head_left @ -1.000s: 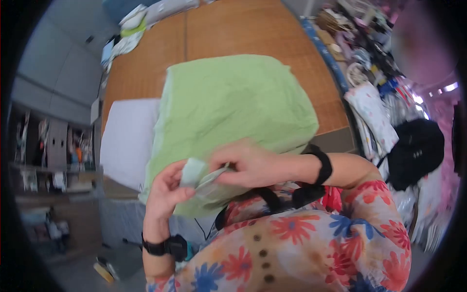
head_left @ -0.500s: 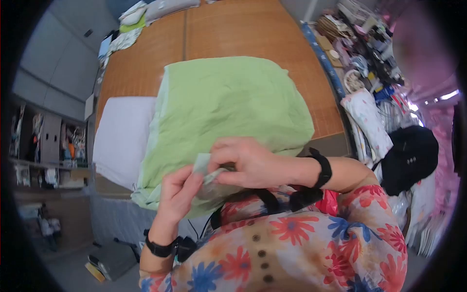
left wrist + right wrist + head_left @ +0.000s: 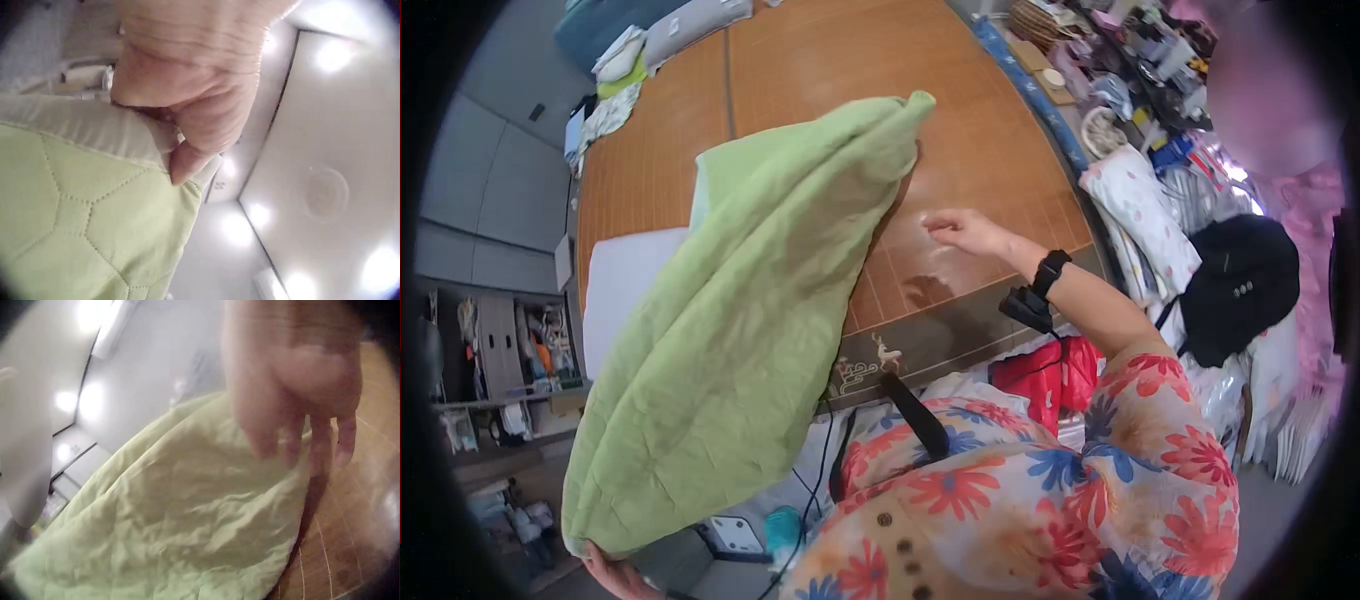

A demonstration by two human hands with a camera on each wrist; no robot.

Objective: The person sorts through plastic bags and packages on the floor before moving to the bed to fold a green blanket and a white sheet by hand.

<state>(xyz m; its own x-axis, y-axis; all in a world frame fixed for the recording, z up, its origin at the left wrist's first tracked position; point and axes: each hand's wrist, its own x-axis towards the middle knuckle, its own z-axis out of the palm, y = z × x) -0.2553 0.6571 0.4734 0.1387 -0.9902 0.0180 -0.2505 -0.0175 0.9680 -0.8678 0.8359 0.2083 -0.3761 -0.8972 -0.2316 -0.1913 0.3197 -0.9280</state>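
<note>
A light green quilted blanket (image 3: 740, 320) stretches diagonally from the bed to the lower left of the head view, one side lifted and sloping. My left hand (image 3: 613, 575) grips its near corner at the bottom left. In the left wrist view, thumb and fingers of the left hand (image 3: 194, 100) pinch the pale-edged corner of the blanket (image 3: 94, 212), which shows stitched lines. My right hand (image 3: 968, 232) hovers over the brown bed mat (image 3: 1020, 180), holding nothing. In the right wrist view its fingers (image 3: 320, 444) hang down loosely beside the blanket (image 3: 175, 512).
A folded white cloth (image 3: 625, 290) lies left of the blanket, partly covered. Pillows (image 3: 695, 28) sit at the bed's far end. Crowded clutter, a patterned pillow (image 3: 1140, 220) and a black cap (image 3: 1240, 290) line the right side. A red bag (image 3: 1050, 375) is by the near edge.
Both hands were together at the blanket's near edge, handling a pale corner. The left hand has pulled it down and left, lifting the blanket off the mat's right side; the right hand has come away.
</note>
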